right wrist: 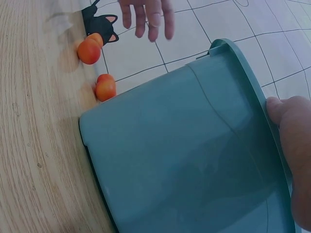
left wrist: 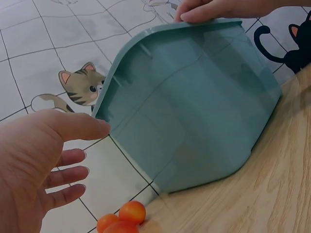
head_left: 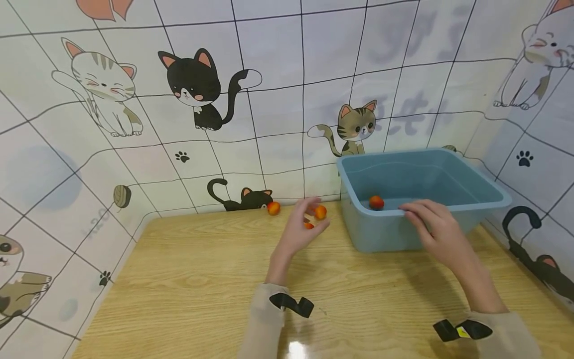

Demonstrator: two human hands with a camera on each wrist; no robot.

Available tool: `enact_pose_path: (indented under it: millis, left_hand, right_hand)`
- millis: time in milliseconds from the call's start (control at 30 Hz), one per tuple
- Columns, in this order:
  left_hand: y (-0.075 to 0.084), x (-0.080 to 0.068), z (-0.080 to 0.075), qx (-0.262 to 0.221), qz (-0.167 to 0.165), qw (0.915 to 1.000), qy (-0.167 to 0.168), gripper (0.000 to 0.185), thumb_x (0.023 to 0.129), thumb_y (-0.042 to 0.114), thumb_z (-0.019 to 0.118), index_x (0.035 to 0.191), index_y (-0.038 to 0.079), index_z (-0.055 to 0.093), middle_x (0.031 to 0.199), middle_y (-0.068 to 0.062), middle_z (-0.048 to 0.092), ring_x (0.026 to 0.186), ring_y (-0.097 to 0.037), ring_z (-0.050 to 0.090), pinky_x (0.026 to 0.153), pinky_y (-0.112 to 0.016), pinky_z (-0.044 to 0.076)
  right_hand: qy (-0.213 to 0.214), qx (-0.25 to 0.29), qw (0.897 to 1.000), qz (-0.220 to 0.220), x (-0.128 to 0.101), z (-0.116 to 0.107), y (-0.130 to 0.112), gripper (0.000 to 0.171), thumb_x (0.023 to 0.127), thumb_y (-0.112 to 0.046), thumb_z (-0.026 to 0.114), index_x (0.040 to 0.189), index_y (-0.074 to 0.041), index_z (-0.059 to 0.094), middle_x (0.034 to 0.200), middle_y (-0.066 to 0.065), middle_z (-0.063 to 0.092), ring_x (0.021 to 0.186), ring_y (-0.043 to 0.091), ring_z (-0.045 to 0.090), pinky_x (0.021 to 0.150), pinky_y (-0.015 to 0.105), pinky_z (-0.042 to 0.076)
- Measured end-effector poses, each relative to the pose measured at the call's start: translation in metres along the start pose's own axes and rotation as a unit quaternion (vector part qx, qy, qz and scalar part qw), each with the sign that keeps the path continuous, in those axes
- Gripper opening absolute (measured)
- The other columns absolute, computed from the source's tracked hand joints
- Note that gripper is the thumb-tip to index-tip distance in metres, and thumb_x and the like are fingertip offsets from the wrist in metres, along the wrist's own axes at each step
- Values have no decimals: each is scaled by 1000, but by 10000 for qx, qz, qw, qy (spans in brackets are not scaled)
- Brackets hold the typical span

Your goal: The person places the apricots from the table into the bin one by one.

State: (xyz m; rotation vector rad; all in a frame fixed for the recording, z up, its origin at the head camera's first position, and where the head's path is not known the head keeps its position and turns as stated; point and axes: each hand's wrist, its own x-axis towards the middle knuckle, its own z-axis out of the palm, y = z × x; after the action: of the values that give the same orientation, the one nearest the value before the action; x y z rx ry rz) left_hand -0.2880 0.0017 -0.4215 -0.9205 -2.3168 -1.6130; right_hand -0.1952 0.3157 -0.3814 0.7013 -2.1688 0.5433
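Note:
Small orange fruits lie on the wooden table by the wall: one (head_left: 273, 208) off to the left and two (head_left: 320, 212) right at my left hand's fingertips. My left hand (head_left: 309, 215) hovers over these with fingers spread and holds nothing; in the left wrist view the hand (left wrist: 95, 150) is open above the fruits (left wrist: 131, 212). A blue plastic basin (head_left: 448, 227) stands to the right with one fruit (head_left: 376, 202) inside. My right hand (head_left: 414, 212) holds its front rim, thumb (right wrist: 289, 119) against the outer wall (right wrist: 194, 165).
Tiled walls with cat pictures (head_left: 197, 85) close the table at the back and on both sides. The basin fills the back right corner. Bare wooden tabletop (head_left: 188, 279) stretches toward me and to the left.

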Motion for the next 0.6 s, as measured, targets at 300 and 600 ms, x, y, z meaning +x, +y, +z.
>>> enact_pose_path:
  millis: [300, 600]
  left_hand:
    - [-18, -5, -8, 110, -144, 9998, 45, 54, 89, 15, 77, 137, 4, 55, 128, -16, 57, 114, -34, 53, 92, -59, 46]
    - [-30, -10, -8, 179, -366, 9992, -4, 52, 89, 8, 76, 135, -1, 56, 130, -20, 56, 115, -39, 51, 97, -58, 45]
  right_hand:
    - [-49, -14, 10000, 47, 1, 0, -1, 33, 84, 13, 70, 114, -1, 70, 105, 11, 67, 99, 32, 59, 93, 40, 38]
    - [-66, -45, 9999, 70, 0, -1, -1, 30, 87, 10, 68, 114, -1, 70, 105, 11, 66, 99, 32, 59, 92, 39, 38]
